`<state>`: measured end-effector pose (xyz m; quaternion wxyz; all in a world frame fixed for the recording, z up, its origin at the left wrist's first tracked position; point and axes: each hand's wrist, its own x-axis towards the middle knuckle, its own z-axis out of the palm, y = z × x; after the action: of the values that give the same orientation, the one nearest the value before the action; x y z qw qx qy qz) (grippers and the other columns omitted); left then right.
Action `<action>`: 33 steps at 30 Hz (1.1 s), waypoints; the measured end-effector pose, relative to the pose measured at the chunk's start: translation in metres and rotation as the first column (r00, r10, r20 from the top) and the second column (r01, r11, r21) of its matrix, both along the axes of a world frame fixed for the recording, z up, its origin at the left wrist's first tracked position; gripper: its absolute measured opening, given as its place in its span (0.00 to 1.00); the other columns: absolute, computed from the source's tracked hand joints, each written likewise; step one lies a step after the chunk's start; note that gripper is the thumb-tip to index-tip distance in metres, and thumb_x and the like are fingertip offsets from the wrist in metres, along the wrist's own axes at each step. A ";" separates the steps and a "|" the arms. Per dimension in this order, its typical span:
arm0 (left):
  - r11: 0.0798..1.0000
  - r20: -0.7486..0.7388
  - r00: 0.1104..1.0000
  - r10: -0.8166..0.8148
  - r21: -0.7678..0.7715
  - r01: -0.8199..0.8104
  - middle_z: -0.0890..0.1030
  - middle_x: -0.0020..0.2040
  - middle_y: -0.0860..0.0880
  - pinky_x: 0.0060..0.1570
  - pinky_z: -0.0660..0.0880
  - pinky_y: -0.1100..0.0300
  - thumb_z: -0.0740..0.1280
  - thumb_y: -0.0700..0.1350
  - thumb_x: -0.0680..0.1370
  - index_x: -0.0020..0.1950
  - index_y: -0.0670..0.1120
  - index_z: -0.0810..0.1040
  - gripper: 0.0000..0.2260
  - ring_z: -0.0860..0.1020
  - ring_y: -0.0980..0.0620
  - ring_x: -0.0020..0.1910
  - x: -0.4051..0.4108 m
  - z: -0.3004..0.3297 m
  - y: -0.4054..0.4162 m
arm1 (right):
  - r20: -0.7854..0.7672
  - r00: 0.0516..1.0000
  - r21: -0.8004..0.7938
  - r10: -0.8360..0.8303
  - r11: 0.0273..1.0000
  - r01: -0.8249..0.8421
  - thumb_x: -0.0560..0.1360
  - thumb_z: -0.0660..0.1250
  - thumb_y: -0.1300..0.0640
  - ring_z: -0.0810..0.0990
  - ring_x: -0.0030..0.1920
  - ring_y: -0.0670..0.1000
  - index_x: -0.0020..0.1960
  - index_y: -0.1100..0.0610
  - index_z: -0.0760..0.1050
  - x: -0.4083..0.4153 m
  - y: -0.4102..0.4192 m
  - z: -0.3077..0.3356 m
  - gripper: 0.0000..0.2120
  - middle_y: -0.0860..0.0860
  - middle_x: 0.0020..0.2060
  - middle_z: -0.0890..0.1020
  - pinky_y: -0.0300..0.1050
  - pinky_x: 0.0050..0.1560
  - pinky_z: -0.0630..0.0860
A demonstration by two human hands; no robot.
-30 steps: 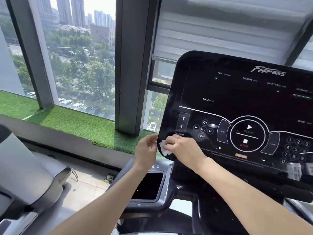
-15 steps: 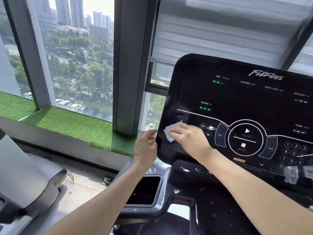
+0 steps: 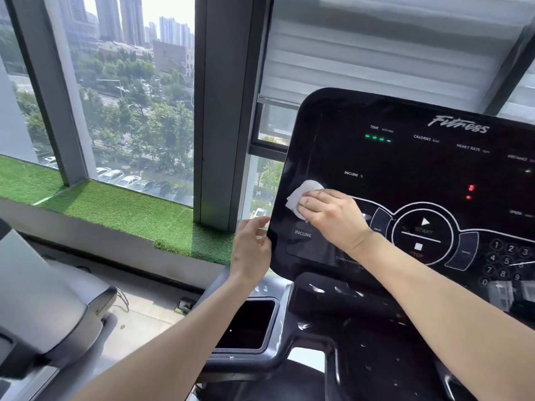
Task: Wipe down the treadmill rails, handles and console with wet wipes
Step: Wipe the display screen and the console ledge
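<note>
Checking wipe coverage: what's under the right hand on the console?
A white wet wipe pressed against the console by the right hand; its left part shows, the rest is covered.

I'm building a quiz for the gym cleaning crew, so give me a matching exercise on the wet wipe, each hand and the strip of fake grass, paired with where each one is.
Column 1:
1. wet wipe
2. left hand
3. right hand
4. artificial grass

Column 2:
A. on the window ledge
B. at the left edge of the console
C. pressing the wipe
D. against the console face, under fingers

Pairs: 1-D, 2-B, 3-C, 4-A
</note>
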<state>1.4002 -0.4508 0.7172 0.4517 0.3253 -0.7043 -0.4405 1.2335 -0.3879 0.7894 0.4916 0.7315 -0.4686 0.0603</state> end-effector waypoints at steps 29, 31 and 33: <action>0.968 0.002 0.994 0.111 -0.225 -0.107 0.69 0.54 0.52 0.46 0.67 0.79 0.60 0.29 0.75 0.59 0.47 0.77 0.19 0.74 0.59 0.49 -0.014 0.013 0.018 | 0.222 0.966 0.312 -0.134 0.948 0.060 0.72 0.52 0.63 0.72 0.55 0.45 0.40 0.52 0.78 0.015 0.050 -0.029 0.16 0.43 0.42 0.79 0.31 0.29 0.60; 0.965 0.008 0.997 0.080 -0.252 -0.076 0.69 0.54 0.53 0.48 0.66 0.79 0.60 0.29 0.74 0.59 0.47 0.77 0.19 0.74 0.57 0.51 -0.019 0.015 0.022 | 0.214 0.962 0.346 -0.171 0.934 0.090 0.69 0.53 0.65 0.73 0.55 0.45 0.39 0.52 0.78 0.006 0.064 -0.034 0.17 0.42 0.42 0.79 0.32 0.27 0.62; 0.961 0.022 0.999 0.045 -0.272 -0.037 0.69 0.54 0.53 0.50 0.68 0.75 0.61 0.29 0.74 0.59 0.47 0.77 0.19 0.73 0.57 0.51 -0.025 0.016 0.027 | 0.200 0.960 0.360 -0.196 0.926 0.114 0.68 0.52 0.66 0.76 0.53 0.46 0.38 0.51 0.78 -0.004 0.080 -0.040 0.18 0.41 0.41 0.79 0.34 0.26 0.66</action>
<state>1.3751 -0.4241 0.7334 0.4910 0.2809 -0.7576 -0.3255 1.2295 -0.3077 0.7497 0.3010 0.7546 -0.5826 0.0232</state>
